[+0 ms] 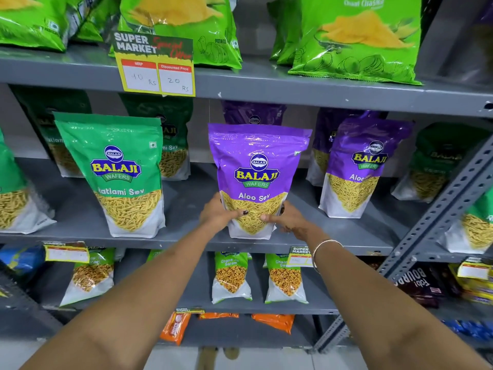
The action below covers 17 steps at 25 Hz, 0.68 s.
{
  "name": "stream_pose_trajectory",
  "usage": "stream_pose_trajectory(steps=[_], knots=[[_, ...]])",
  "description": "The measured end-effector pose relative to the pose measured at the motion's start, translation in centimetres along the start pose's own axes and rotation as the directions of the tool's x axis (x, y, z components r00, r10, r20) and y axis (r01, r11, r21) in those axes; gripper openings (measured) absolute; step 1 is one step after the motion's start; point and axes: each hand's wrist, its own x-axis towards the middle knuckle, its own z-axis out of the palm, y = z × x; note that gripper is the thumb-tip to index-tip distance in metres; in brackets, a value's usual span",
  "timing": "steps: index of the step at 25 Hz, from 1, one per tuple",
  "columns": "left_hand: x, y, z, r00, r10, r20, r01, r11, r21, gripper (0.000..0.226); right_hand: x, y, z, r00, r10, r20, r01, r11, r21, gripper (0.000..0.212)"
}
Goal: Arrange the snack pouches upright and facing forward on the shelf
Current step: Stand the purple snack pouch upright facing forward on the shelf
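A purple Aloo Sev pouch (256, 166) stands upright, label facing me, at the front edge of the grey middle shelf (80, 209). My left hand (217, 214) grips its lower left side, thumb across the front. My right hand (286, 217) grips its lower right side the same way. Another purple Aloo Sev pouch (357, 166) stands upright to the right, with more purple pouches behind both. A green Ratlami Sev pouch (120, 174) stands upright at the left, leaning slightly, with darker green pouches behind it.
Green chip bags (357, 38) fill the shelf above, which carries a yellow price card (157, 65). Small Chana Garam pouches (232, 276) stand on the shelf below. A perforated grey upright (437, 217) slants across the right. More green pouches sit at both far edges.
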Motion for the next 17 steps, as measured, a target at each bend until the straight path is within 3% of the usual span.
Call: stream_pose_trajectory(steps=[14, 15, 17], knots=[[-1.0, -0.1, -0.7, 0.994, -0.004, 0.113, 0.014, 0.996, -0.084, 0.074, -0.9, -0.1, 0.3, 0.998, -0.033, -0.057, 0.030, 0.997, -0.068, 0.058], [-1.5, 0.0, -0.8, 0.997, 0.020, 0.075, -0.014, 0.997, -0.080, 0.075, -1.0, 0.0, -0.1, 0.995, -0.012, -0.095, 0.002, 0.995, -0.099, 0.064], [-2.7, 0.0, -0.7, 0.974, 0.170, -0.148, -0.162, 0.985, 0.066, 0.073, -1.2, 0.7, -1.5, 0.984, 0.069, -0.163, -0.098, 0.980, -0.175, 0.086]])
